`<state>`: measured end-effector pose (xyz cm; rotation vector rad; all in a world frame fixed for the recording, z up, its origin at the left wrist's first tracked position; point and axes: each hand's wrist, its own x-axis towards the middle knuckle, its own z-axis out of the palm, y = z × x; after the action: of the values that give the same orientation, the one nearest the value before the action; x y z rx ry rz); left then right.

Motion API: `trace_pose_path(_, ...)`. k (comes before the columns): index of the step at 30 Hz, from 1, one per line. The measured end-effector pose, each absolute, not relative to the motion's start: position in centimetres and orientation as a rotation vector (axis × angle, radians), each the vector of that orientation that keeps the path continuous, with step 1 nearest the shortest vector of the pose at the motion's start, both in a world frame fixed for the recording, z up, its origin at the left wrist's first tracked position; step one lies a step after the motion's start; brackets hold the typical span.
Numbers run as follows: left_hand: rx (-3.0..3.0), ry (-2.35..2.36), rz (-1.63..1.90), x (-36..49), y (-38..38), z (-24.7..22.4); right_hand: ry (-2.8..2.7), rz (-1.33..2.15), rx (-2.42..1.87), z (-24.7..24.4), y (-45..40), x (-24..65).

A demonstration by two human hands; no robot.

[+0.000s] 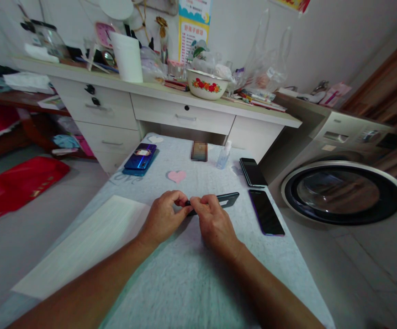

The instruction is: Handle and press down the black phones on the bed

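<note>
A dark phone (230,199) is held just above the cloth-covered table, mostly hidden behind my fingers. My right hand (215,221) is closed around its near edge, thumb and fingers towards its left end. At that end, the thumb and forefinger of my left hand (166,214) pinch together at a small black bit (187,203). Whether this is part of the phone or a separate piece, I cannot tell. To the right of my hands lie a purple-edged phone (267,213) and another dark phone (253,172), screens up.
Blue phones (140,157) lie stacked at the table's far left. A clear spray bottle (224,155) and a small blurred-out item (198,151) stand at the back. A pale sheet (85,244) lies left of my hands. A washing machine (342,137) stands on the right.
</note>
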<state>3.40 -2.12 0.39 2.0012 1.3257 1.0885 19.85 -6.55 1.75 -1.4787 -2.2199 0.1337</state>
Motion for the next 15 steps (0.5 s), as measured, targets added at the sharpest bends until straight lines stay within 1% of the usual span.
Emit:
trace_pose_path(5, 2.011, 1.320, 1.094, 3.4, -2.0, 0.2, -2.209, 0.069, -1.454, 1.3, -6.3, 20.1)
trace_pose_path(15, 2.028, 1.346, 1.096, 3.2, -2.0, 0.4, -2.065, -0.007, -1.579, 1.6, -6.0, 21.6)
